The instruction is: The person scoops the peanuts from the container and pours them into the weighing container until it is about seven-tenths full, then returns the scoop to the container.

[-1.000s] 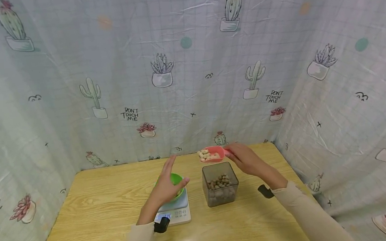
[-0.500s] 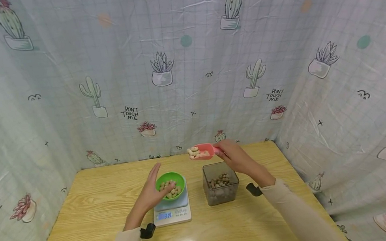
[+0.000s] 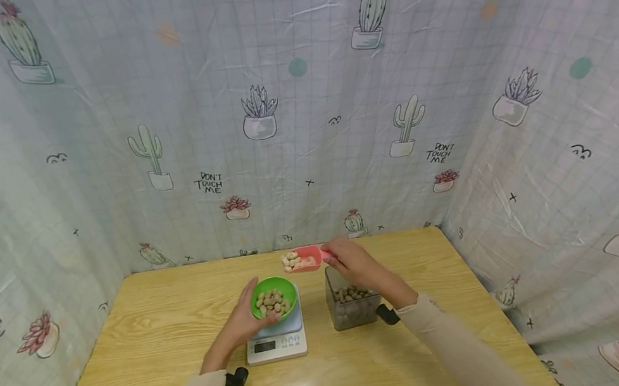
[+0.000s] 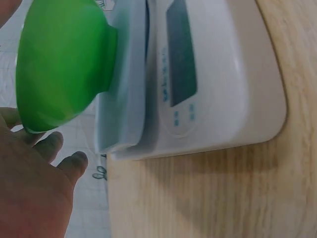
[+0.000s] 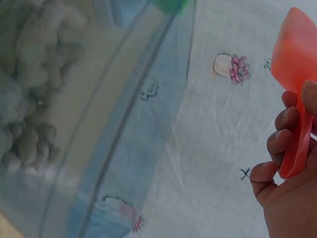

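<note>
My right hand (image 3: 354, 264) grips the handle of a pink scoop (image 3: 310, 259), which holds several peanuts near its front edge. The scoop is raised behind and to the right of a green bowl (image 3: 289, 284). Peanuts (image 3: 271, 300) lie in the bowl, which sits on a white kitchen scale (image 3: 295, 350). My left hand (image 3: 241, 318) holds the bowl from its left side, thumb at the front rim. In the left wrist view, fingertips (image 4: 75, 163) show beside and beneath the bowl's curve. The right wrist view shows fingers curled round the scoop handle (image 5: 298, 144).
Right of the scale stands a clear grey square container (image 3: 352, 317) with more peanuts inside, partly behind my right forearm. The wooden table (image 3: 171, 336) meets a cactus-print curtain (image 3: 305, 155) at its back and sides.
The scoop has travelled left from above the container toward the bowl. My left hand has drawn back left, then come up against the bowl. The scale's lit reading has turned dark.
</note>
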`<state>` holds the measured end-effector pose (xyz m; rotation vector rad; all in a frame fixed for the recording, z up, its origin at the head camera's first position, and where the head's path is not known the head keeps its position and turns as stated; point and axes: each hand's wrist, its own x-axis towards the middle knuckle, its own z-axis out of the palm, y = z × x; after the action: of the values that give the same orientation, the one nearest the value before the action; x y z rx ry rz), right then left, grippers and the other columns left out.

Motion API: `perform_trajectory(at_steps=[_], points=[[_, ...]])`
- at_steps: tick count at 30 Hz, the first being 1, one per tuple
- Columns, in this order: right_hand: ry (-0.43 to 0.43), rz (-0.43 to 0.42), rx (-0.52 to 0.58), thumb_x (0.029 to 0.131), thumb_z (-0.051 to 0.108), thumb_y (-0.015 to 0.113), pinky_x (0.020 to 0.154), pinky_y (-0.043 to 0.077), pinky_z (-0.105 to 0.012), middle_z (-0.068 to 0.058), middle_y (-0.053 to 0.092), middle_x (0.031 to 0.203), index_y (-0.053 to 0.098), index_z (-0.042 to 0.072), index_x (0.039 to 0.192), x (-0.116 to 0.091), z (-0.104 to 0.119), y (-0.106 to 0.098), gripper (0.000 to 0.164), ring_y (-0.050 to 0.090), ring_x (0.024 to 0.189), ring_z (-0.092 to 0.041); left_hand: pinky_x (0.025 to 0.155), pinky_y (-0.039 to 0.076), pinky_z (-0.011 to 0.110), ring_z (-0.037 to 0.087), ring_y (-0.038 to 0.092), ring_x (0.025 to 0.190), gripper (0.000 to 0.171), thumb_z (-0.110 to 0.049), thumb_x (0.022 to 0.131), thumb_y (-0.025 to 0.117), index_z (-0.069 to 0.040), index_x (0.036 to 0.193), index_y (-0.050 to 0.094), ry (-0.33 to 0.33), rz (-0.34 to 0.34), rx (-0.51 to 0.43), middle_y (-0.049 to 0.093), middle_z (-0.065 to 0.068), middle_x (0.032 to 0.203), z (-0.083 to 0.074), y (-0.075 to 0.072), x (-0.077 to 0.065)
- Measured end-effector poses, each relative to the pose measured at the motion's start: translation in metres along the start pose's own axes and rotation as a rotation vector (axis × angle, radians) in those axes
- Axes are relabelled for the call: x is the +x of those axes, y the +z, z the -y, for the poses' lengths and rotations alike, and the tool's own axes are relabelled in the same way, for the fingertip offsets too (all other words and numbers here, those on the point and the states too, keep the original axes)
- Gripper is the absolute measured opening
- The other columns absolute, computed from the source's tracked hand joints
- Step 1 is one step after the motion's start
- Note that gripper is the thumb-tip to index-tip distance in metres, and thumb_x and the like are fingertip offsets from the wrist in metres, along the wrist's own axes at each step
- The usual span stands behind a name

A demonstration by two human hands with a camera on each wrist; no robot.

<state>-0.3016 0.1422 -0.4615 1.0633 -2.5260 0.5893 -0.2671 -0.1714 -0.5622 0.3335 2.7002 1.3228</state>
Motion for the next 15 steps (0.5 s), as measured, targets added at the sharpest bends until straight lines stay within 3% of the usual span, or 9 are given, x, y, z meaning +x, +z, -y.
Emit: perform_trajectory(at_steps=[4, 15], points=[[0.021, 0.043, 0.011, 0.103, 0.021, 0.051, 0.088, 0.051, -0.04, -0.007, 0.068, 0.106, 0.062, 0.007, 0.115, 0.002, 0.005, 0.008, 0.022, 0.063, 0.1, -0.023, 0.11, 0.03, 0.067, 0.052, 0.027, 0.143, 0.117, -0.049, 0.076, 0.081, -0.008, 0.159, 0.009, -0.01, 0.004, 0.016, 0.011, 0.022, 0.163, 0.003, 0.004, 0.001], [0.074, 0.208, -0.04, 0.105, 0.028, 0.046, 0.096, 0.051, -0.036, -0.003, 0.064, 0.118, 0.061, 0.013, 0.124, 0.002, 0.016, 0.031, 0.029, 0.06, 0.112, -0.02, 0.11, 0.031, 0.066, 0.051, 0.027, 0.143, 0.119, -0.054, 0.076, 0.08, -0.008, 0.159, 0.009, -0.034, 0.0, 0.029, 0.012, 0.019, 0.164, 0.005, 0.008, 0.002]])
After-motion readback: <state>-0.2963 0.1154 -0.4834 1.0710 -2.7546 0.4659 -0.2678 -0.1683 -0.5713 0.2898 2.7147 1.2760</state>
